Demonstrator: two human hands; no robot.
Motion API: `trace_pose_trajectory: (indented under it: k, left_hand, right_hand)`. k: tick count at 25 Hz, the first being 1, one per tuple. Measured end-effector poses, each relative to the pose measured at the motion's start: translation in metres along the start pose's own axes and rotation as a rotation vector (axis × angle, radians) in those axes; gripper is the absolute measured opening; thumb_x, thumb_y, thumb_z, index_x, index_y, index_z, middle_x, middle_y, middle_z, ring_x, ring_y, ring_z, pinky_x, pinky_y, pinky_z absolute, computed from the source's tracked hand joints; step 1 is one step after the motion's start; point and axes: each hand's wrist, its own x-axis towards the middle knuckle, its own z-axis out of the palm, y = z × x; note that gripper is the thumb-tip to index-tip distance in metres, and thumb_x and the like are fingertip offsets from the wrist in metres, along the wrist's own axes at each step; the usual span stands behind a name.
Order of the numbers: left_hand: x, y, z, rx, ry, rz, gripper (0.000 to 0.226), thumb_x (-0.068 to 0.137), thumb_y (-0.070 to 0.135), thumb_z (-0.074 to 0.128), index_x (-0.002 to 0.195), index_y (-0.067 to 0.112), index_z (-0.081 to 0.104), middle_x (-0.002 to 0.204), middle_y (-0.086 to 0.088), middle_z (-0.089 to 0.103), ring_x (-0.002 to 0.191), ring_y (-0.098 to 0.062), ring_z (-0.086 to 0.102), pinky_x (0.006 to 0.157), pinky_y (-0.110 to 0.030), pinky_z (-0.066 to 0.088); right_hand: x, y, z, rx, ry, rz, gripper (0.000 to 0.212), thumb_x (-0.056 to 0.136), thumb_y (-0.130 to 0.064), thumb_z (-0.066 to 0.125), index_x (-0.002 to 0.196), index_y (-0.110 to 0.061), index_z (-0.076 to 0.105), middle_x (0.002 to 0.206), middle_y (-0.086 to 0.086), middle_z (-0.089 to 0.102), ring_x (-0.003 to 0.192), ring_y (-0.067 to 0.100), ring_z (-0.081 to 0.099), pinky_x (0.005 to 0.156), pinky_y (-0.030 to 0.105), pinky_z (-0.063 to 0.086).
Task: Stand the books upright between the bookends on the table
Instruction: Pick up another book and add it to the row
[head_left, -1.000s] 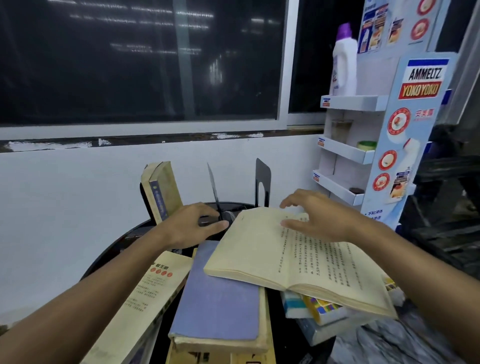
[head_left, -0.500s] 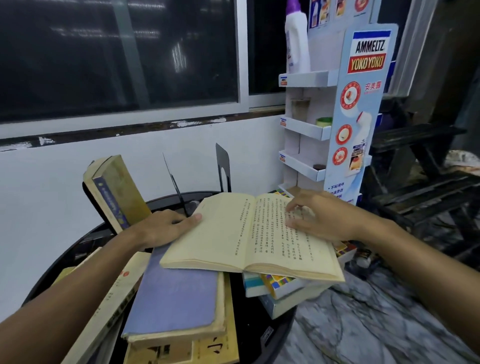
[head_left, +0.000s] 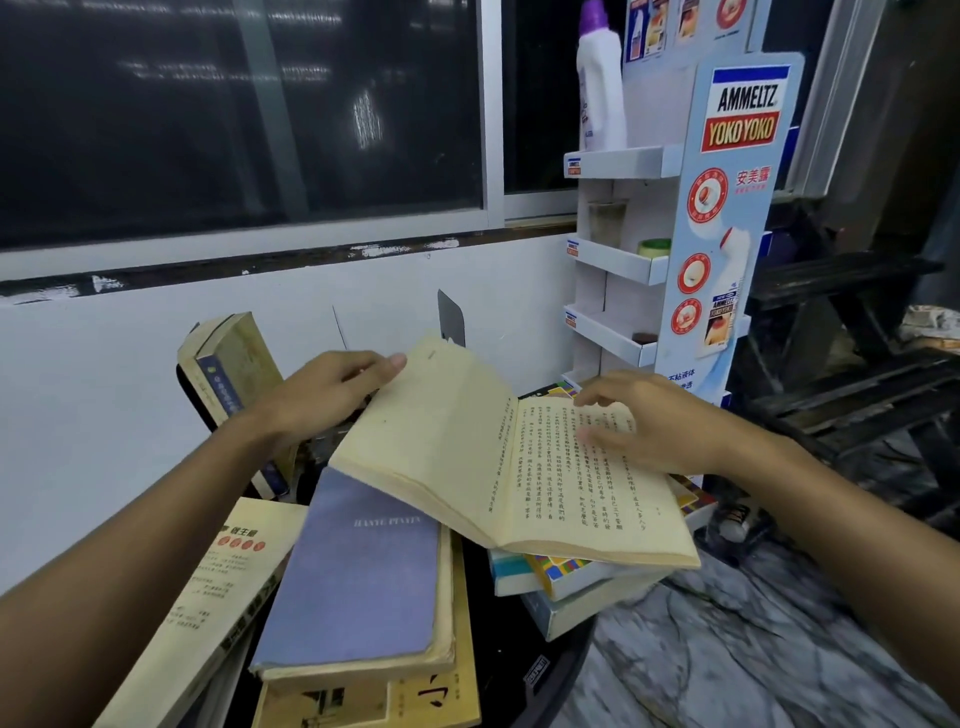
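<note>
Nearest the camera, a cream paperback (head_left: 208, 597) lies at the left edge of the round black surface (head_left: 545, 675), beside a blue-covered book (head_left: 358, 577) stacked flat on a yellow one (head_left: 395, 701). To their right sits a pile of colourful books (head_left: 566, 587), also flat.

Over both piles lies the open book (head_left: 498, 467), its pages yellowed and printed in vertical columns. Half a second ago its left half lay nearly flat; now that half is raised, tilting up toward the middle. The left hand (head_left: 322, 395) has moved from the book's lower left edge up to the top corner of the raised half, thumb and fingers pinched on that corner in a narrow grip. The right hand (head_left: 654, 421) stays spread flat on the right-hand page, fingers wide, pressing down and grasping nothing.

Behind the left wrist an old tan book (head_left: 234, 374) leans upright against a black bookend, only partly visible. Farther back, another dark bookend (head_left: 451, 318) stands upright near the white wall, apart from the leaning book; the other books all still lie flat outside them.

At the right, a cardboard display rack (head_left: 727, 218) holds a white bottle (head_left: 600, 83) on its top shelf, as before.
</note>
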Motion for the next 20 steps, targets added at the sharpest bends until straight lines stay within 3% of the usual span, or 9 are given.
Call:
trace_pose_trajectory:
  k: [3,7,10,14,17,18,20]
  left_hand:
    - [0.003,0.029,0.001,-0.053,0.0,0.096,0.041,0.095,0.062,0.041,0.106,0.038,0.072,0.105,0.034,0.064,0.093,0.027,0.055,0.079,-0.009,0.037]
    - [0.009,0.051,0.013,-0.088,-0.054,0.185,0.056,0.096,0.068,0.033,0.128,0.036,0.067,0.124,0.028,0.063,0.108,0.025,0.05,0.1,-0.021,0.036]
    - [0.012,0.064,0.029,-0.074,-0.073,0.257,0.054,0.099,0.066,0.031,0.134,0.038,0.062,0.137,0.021,0.059,0.125,0.008,0.051,0.113,-0.03,0.033]
    - [0.017,0.076,0.052,0.039,-0.121,0.362,0.041,0.104,0.048,0.042,0.137,0.033,0.06,0.138,0.019,0.059,0.126,0.002,0.052,0.113,-0.028,0.037]
    - [0.019,0.08,0.07,0.157,-0.14,0.406,0.04,0.102,0.045,0.049,0.137,0.03,0.061,0.137,0.02,0.057,0.115,0.012,0.05,0.099,-0.011,0.037]
    - [0.019,0.081,0.076,0.175,-0.148,0.407,0.041,0.101,0.046,0.051,0.137,0.029,0.06,0.139,0.017,0.057,0.114,0.011,0.05,0.096,-0.01,0.038]
    - [0.02,0.078,0.087,0.186,-0.182,0.402,0.044,0.099,0.047,0.054,0.138,0.027,0.06,0.142,0.013,0.057,0.122,0.001,0.052,0.103,-0.021,0.043]
  right_hand:
    - [-0.002,-0.006,-0.009,0.048,0.053,-0.015,0.041,0.091,-0.057,0.059,0.129,-0.04,0.057,0.13,-0.019,0.057,0.12,0.005,0.055,0.096,0.034,0.054]
    - [-0.007,-0.014,-0.025,0.092,0.168,-0.042,0.04,0.092,-0.053,0.06,0.125,-0.031,0.062,0.12,-0.022,0.059,0.11,0.001,0.058,0.095,0.026,0.051]
    - [-0.012,-0.02,-0.037,0.151,0.218,-0.046,0.046,0.092,-0.053,0.059,0.13,-0.027,0.063,0.119,-0.017,0.064,0.109,-0.002,0.059,0.095,0.024,0.048]
    - [-0.015,-0.026,-0.043,0.315,0.213,-0.034,0.053,0.09,-0.064,0.045,0.12,-0.028,0.07,0.114,-0.018,0.068,0.108,-0.003,0.061,0.093,0.024,0.048]
    - [-0.021,-0.021,-0.045,0.379,0.194,0.009,0.053,0.093,-0.065,0.04,0.11,-0.027,0.073,0.109,-0.015,0.072,0.105,0.0,0.064,0.094,0.027,0.048]
    - [-0.023,-0.018,-0.045,0.379,0.186,0.03,0.052,0.093,-0.065,0.041,0.108,-0.027,0.073,0.107,-0.014,0.072,0.103,0.0,0.065,0.093,0.026,0.049]
    - [-0.027,-0.011,-0.043,0.363,0.156,0.071,0.046,0.094,-0.062,0.045,0.109,-0.027,0.071,0.106,-0.015,0.072,0.1,0.0,0.065,0.09,0.022,0.051]
